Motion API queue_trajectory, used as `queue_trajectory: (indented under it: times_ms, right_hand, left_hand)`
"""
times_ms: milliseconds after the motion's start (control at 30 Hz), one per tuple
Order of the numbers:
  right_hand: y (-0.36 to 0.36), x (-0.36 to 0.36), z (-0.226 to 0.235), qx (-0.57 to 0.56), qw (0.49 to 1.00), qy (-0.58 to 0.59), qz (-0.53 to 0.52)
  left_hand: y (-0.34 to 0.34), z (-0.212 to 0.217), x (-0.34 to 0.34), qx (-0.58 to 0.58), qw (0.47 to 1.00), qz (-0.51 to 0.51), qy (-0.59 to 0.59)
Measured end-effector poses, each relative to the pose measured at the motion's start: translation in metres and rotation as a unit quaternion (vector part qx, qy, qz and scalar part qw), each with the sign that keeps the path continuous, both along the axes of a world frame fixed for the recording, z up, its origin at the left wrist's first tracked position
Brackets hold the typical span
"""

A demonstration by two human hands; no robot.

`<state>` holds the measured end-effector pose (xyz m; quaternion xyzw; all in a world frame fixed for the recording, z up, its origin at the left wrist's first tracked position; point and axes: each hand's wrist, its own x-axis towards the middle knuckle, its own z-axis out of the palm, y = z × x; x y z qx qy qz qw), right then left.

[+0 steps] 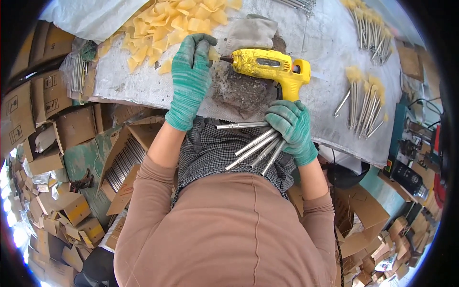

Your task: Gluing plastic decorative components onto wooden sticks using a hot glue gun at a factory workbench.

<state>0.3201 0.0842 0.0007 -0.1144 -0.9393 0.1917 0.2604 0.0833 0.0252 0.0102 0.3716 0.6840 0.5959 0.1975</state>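
Note:
My left hand (190, 79), in a green glove, pinches a small translucent yellow piece (213, 54) between thumb and fingers. Right beside that piece is the dark nozzle of a yellow hot glue gun (260, 64). The gun lies over a crusty dark lump (241, 91) near the table's front edge, its handle pointing toward me. My right hand (289, 125), gloved alike, is closed round several thin metal tubes (258, 146) that fan out to the left above my lap. Its knuckles meet the handle's lower end; whether it also grips the handle, I cannot tell.
Loose yellow pieces (179, 24) are heaped at the back left of the cloth-covered table (325, 103). Tubes with yellow ends (367, 103) lie at the right, with a grey cloth (251, 33) behind the gun. A carton of tubes (125, 165) stands below left.

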Motion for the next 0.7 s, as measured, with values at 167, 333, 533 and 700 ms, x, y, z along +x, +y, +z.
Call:
queue_trajectory:
  times_ms: [167, 333, 533, 700]
  right_hand:
    - [-0.001, -0.012, 0.021, -0.027, 0.997, 0.021, -0.072]
    - [-0.014, -0.018, 0.022, -0.051, 0.980, -0.092, -0.167]
    - [-0.017, -0.023, 0.025, -0.061, 0.980, -0.069, -0.178]
    - [-0.018, -0.020, 0.032, -0.061, 0.985, -0.063, -0.151]
  left_hand:
    - [-0.001, 0.000, -0.004, -0.035, 0.994, -0.024, -0.096]
    - [-0.008, 0.003, 0.002, -0.022, 0.993, -0.014, -0.115]
    - [-0.011, 0.005, 0.008, -0.005, 1.000, -0.011, -0.013]
    - [-0.015, 0.007, 0.019, 0.003, 0.996, -0.018, 0.089]
